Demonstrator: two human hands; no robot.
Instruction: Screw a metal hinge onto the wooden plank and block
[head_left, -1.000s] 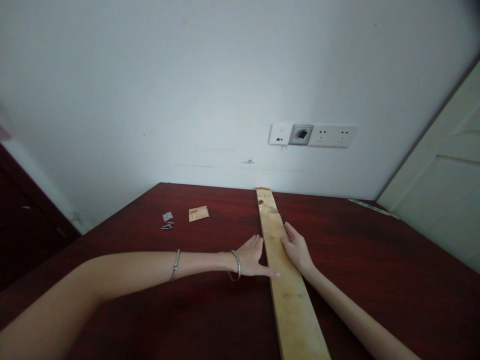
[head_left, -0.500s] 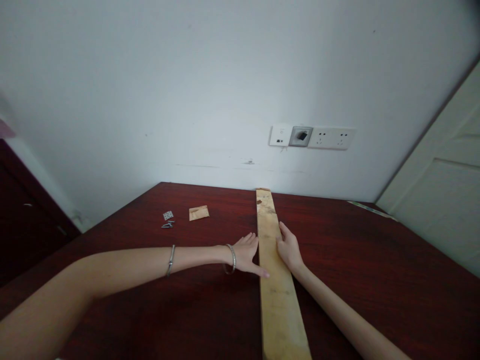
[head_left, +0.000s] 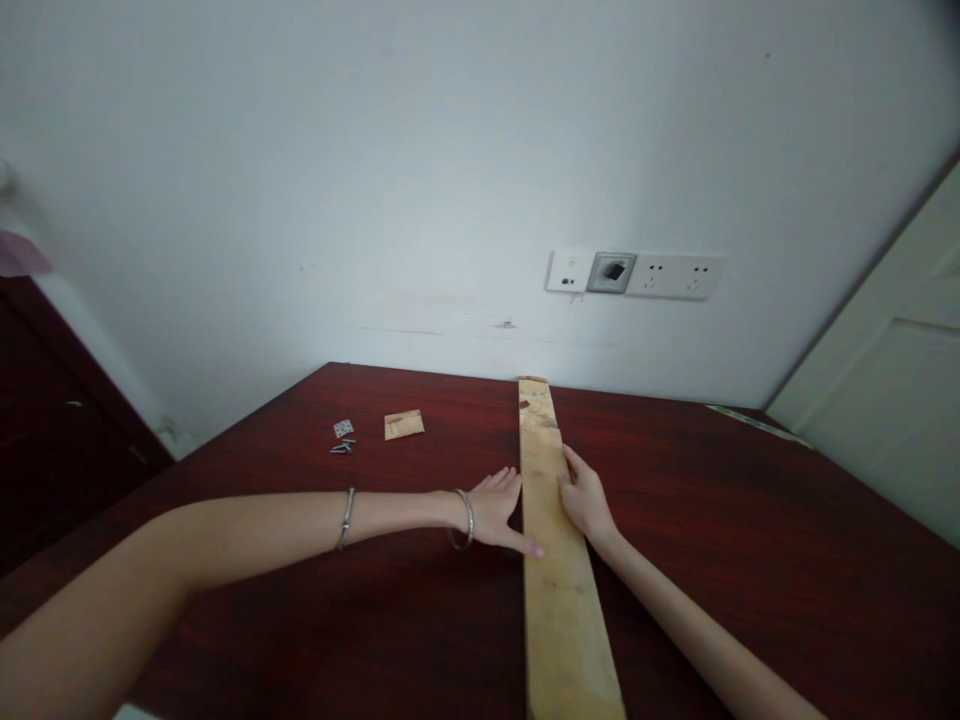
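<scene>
A long, pale wooden board (head_left: pixel 559 580) lies on the dark red table, its far end close to the wall. Against its left edge rests my left hand (head_left: pixel 499 510), fingers stretched out and the thumb on the board's top face. My right hand (head_left: pixel 589 500) is at the board's right edge, its fingers partly hidden and curled against the side. Left of the board are a small tan rectangular piece (head_left: pixel 404 425), a small perforated metal plate (head_left: pixel 343 428) and several screws (head_left: pixel 343 448).
The dark red table (head_left: pixel 750 520) meets a white wall with a row of sockets (head_left: pixel 637 275). A thin strip (head_left: pixel 757 425) lies at the table's far right edge, beside a pale door (head_left: pixel 892 400). Dark furniture (head_left: pixel 67 420) stands at the left.
The view has shifted slightly, so the board, sockets and small parts appear a little further right. Both hands keep their places at the board.
</scene>
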